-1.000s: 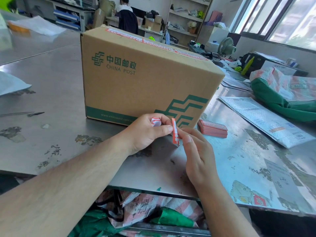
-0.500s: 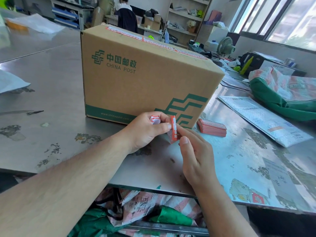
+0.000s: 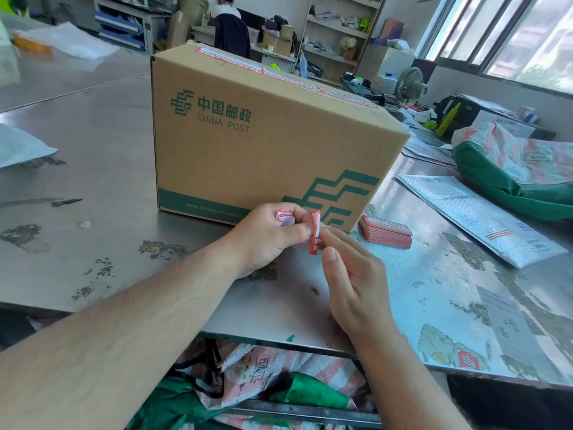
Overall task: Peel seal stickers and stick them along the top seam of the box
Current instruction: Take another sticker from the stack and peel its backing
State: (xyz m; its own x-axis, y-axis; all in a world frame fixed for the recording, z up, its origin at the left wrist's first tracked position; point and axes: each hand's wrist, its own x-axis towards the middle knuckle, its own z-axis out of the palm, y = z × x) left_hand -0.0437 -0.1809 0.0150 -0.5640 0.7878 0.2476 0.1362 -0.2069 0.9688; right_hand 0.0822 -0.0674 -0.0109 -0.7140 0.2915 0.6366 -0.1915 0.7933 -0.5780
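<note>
A brown China Post cardboard box (image 3: 248,144) stands on the steel table, with red-and-white seal stickers (image 3: 279,74) lying along its top seam. In front of its near right corner my left hand (image 3: 266,237) pinches a red-and-white sticker strip (image 3: 315,232) between thumb and forefinger and also holds a crumpled scrap of backing paper (image 3: 284,218). My right hand (image 3: 353,280) pinches the same strip from the right, its fingertips at the strip's edge. A stack of red sticker sheets (image 3: 386,232) lies on the table just right of the box.
A grey printed mailer (image 3: 477,215) and a green-and-striped sack (image 3: 521,169) lie at the right. A white bag (image 3: 18,147) and a dark blade-like tool (image 3: 66,201) lie at the left. A person (image 3: 231,29) works at shelves behind. More sacks (image 3: 266,380) sit under the table.
Both hands stay at the sticker strip; my right fingers have shifted slightly along its edge. The box has not moved.
</note>
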